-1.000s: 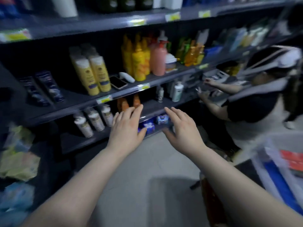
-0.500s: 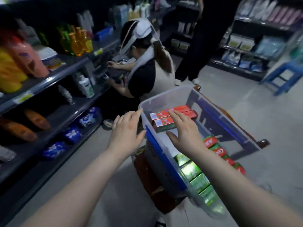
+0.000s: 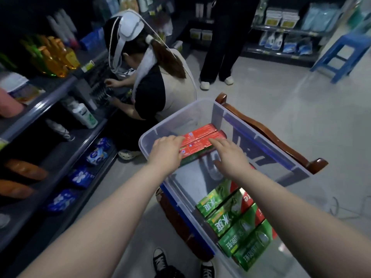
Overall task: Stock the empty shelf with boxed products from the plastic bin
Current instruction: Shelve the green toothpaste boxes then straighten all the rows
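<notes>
A clear plastic bin (image 3: 152, 131) with blue handles stands on a wooden chair (image 3: 271, 133) in front of me. Red boxes (image 3: 202, 137) are stacked at its far end, and several green boxes (image 3: 230, 217) fill its near end. My left hand (image 3: 166, 151) lies over the left end of the red stack, with its fingers on top. My right hand (image 3: 228, 155) touches the right part of the stack with straight fingers and a spread thumb. The dark shelf unit (image 3: 60, 157) runs along the left.
A crouching person (image 3: 152, 81) works at the shelf just beyond the bin. Another person (image 3: 220, 37) stands further back. A blue stool (image 3: 345, 51) is at the far right. Blue packets (image 3: 80, 175) and bottles (image 3: 85, 116) sit on the left shelves. My shoes (image 3: 160, 259) are below.
My view swung from the shelf to the bin. Both hands have dropped into the bin and now touch the red boxes.
</notes>
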